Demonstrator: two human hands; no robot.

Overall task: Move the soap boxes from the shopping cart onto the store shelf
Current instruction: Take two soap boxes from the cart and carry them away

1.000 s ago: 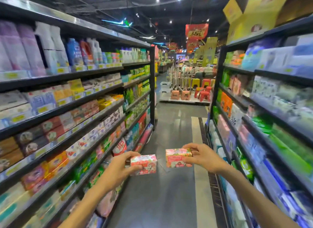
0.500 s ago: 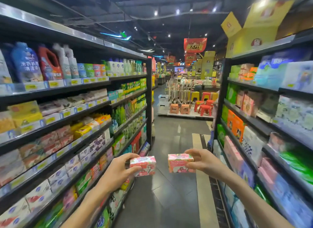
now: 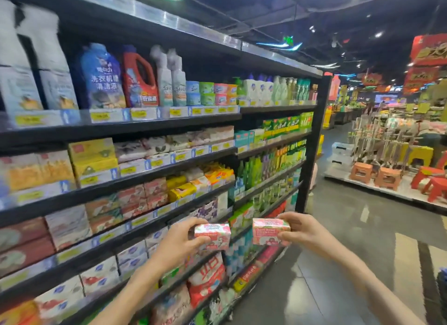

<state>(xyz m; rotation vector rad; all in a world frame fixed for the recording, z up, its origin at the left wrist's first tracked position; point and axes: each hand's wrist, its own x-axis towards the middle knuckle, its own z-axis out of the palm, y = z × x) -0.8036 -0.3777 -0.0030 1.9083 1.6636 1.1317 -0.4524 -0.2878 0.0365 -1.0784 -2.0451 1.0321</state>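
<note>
My left hand point(image 3: 180, 242) grips a pink soap box point(image 3: 214, 235) by its left end, thumb under and fingers over the top. My right hand point(image 3: 306, 233) holds a second pink soap box point(image 3: 268, 230) by its right end. Both boxes hang side by side at waist height, a short gap between them, just in front of the lower tiers of the dark store shelf point(image 3: 154, 194) on my left. That shelf carries rows of boxed soaps, with pink boxes point(image 3: 142, 196) on its middle tier. No shopping cart is in view.
Detergent bottles point(image 3: 137, 78) fill the upper tier and green bottles point(image 3: 266, 165) the far section. The grey aisle floor point(image 3: 338, 252) runs to the right. A low display with red and orange plastic stools point(image 3: 387, 177) stands across the aisle end.
The view has swung left from down the aisle toward the left shelf. Both hands still hold their boxes, which are now in front of the shelf's lower tiers.
</note>
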